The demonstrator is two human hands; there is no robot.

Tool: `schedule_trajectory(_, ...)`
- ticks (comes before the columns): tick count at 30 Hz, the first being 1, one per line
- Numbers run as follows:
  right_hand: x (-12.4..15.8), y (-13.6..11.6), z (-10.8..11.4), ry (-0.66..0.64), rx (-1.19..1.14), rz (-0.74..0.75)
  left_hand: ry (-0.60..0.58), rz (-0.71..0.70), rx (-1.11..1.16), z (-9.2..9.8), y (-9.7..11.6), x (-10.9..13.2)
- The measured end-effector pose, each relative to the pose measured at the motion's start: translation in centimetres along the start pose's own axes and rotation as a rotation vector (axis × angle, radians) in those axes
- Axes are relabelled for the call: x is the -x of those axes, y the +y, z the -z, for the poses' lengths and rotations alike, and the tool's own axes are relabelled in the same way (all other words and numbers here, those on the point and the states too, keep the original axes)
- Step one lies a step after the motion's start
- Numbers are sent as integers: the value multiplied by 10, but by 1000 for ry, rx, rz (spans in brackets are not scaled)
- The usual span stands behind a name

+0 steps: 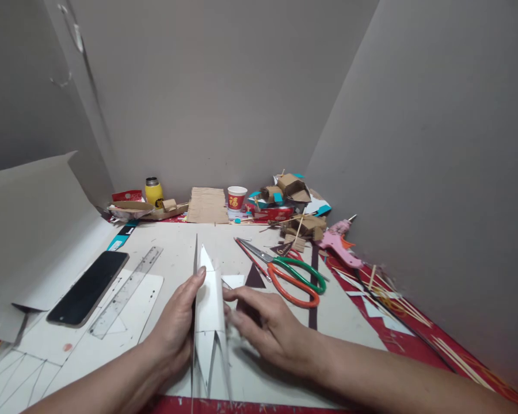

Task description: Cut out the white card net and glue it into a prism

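Note:
A folded piece of white card point(209, 302) with pointed triangular flaps at both ends stands over the mat, between my hands. My left hand point(176, 319) grips its left side, thumb pressed on the upper face and the other fingers mostly hidden behind. On the right side, the bent, slightly blurred fingers of my right hand point(270, 328) close on the card's edge. Just beyond that hand lie a dark triangle point(255, 276) and a small white card scrap point(233, 281). Scissors point(291, 276) with one green and one orange handle rest farther right.
To the left are a black phone point(88, 287), a clear ruler point(127, 293) and a large bent white sheet point(38, 230). A paper cup point(237, 199), a yellow bottle point(154, 194) and cardboard pieces point(207, 205) line the back. A pink glue gun point(339, 242) and several sticks point(461, 362) lie right.

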State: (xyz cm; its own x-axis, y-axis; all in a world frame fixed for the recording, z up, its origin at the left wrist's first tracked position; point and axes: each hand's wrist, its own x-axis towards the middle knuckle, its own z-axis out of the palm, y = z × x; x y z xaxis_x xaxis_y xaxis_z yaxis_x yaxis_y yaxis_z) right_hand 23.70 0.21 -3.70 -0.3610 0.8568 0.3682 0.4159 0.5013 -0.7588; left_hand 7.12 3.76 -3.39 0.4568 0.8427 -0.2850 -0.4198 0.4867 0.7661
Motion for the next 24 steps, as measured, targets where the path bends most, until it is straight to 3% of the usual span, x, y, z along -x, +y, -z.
schedule_trajectory(5,-6,12,5,179,-246,-183,-78,90,-57,2,2,4)
schedule_trajectory(12,-12,12,6,86,-574,-246,-142,27,-173,-4,2,11)
schedule_trajectory(18,-14,10,7,24,-746,-332,-141,94,-314,-1,2,15)
schedule_trajectory(24,-13,14,7,-48,-841,-331,-228,93,-229,2,-5,13)
